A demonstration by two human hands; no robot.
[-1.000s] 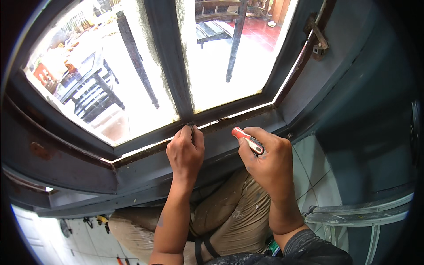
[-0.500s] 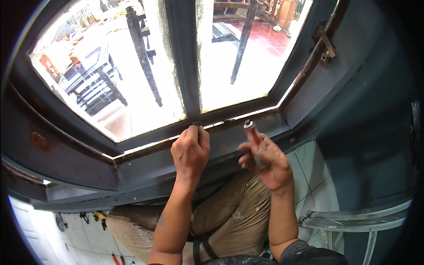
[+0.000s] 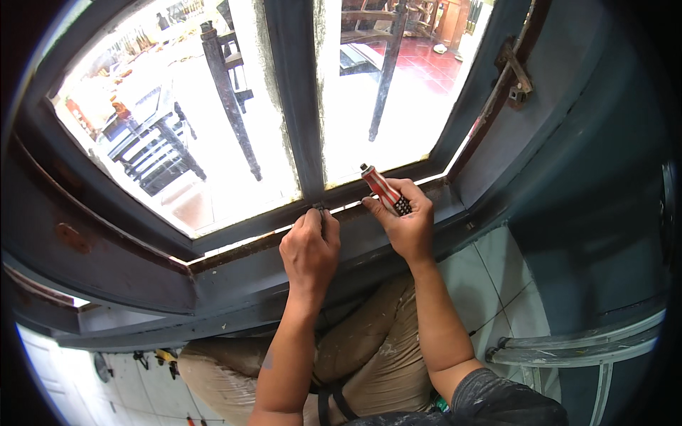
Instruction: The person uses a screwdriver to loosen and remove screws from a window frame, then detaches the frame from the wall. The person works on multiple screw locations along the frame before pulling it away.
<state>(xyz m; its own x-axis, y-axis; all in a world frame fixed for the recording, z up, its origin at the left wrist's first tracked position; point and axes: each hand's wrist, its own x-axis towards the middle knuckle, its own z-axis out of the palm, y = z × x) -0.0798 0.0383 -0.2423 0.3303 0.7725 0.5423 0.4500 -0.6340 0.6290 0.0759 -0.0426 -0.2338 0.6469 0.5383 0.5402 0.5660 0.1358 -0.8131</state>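
Note:
My left hand [image 3: 310, 248] is closed at the bottom rail of the dark grey window sash [image 3: 295, 106], just below its middle bar. Its fingertips pinch a small dark fitting [image 3: 319, 208] there, mostly hidden by the fingers. To the right, my right hand [image 3: 412, 219] grips a short red and white tool handle [image 3: 383, 189] with a dark-and-white patterned lower part. The handle's narrow dark end points up and left, in front of the glass; its kind is not clear. Along the sash's lower edge runs a bright gap above the grey sill [image 3: 249, 280].
A rusty metal stay [image 3: 517, 74] sits on the frame at upper right. An aluminium ladder [image 3: 575, 351] lies at lower right, beside the dark wall. Several tools [image 3: 167, 358] rest on the tiled floor at lower left. Chairs [image 3: 153, 145] show through the glass.
My right hand has moved up and left toward the sash, its fingers closing more firmly round the handle, which now tilts left. My left hand stays at the same fitting.

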